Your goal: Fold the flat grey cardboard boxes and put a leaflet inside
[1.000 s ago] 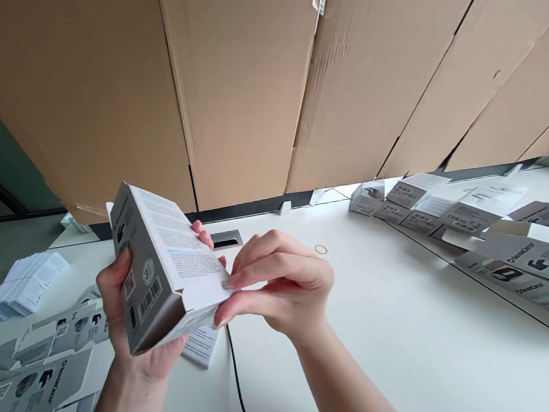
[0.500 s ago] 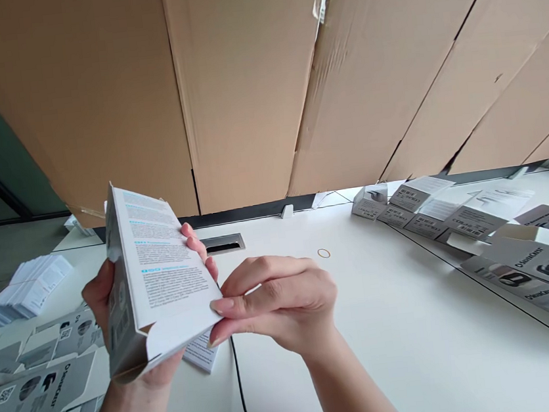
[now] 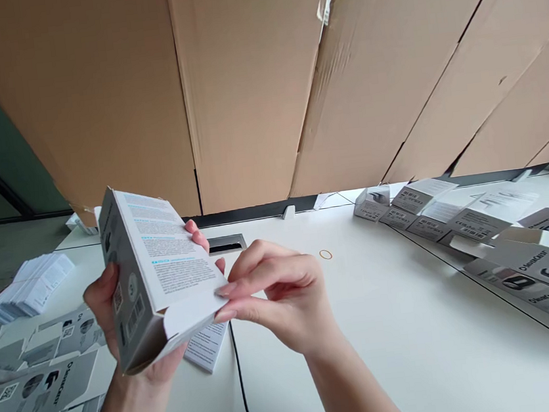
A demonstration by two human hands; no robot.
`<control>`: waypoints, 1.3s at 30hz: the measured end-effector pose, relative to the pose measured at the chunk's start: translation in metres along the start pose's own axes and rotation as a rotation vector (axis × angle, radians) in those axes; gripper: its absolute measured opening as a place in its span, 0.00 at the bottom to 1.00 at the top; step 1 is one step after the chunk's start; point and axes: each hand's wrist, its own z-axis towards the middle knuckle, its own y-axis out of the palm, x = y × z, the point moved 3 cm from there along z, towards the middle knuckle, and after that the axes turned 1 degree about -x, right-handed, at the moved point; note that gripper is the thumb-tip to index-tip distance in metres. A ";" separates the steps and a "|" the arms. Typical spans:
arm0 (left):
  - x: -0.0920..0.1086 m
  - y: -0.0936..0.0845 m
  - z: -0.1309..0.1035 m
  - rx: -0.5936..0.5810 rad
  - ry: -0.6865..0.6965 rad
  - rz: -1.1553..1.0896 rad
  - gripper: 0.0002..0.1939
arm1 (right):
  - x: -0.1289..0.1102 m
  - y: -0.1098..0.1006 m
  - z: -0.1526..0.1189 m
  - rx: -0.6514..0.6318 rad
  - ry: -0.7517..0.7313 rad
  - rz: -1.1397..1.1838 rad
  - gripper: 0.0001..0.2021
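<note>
A small printed box (image 3: 174,257) is held tilted above the table at centre left, its near end open with a white flap sticking out. My left hand (image 3: 161,367) wraps round the box from below, thumb on its grey side and fingertips showing past the far edge. Between the thumb and fingers of my right hand (image 3: 284,291) the edge of the white end flap is pinched. Partly hidden under the box, a folded printed leaflet (image 3: 208,347) lies on the table.
Flattened grey boxes (image 3: 29,399) and a stack of leaflets (image 3: 30,287) lie left. Several formed boxes (image 3: 475,223) stand right. A rubber band (image 3: 325,254) and black cable (image 3: 243,388) lie on the white table (image 3: 369,340). Large cardboard boxes (image 3: 251,89) stand behind.
The box has turned slightly, so more of its grey side shows. My right hand has shifted a little with the flap, its fingers more curled.
</note>
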 end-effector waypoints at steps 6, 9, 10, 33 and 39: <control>-0.006 0.001 -0.001 0.032 0.008 -0.049 0.41 | -0.002 0.005 -0.003 -0.076 -0.159 -0.030 0.32; -0.002 0.007 0.000 0.039 0.082 0.058 0.42 | -0.005 0.003 -0.002 -0.039 -0.104 -0.002 0.27; 0.001 0.008 0.001 0.021 0.113 0.108 0.40 | -0.006 0.003 -0.001 -0.017 -0.071 0.018 0.25; 0.007 0.006 -0.004 -0.077 0.130 0.231 0.35 | -0.008 0.003 0.005 0.000 0.202 -0.003 0.26; -0.005 0.008 -0.005 -0.009 0.099 0.239 0.32 | -0.007 -0.005 0.003 0.110 0.104 -0.201 0.23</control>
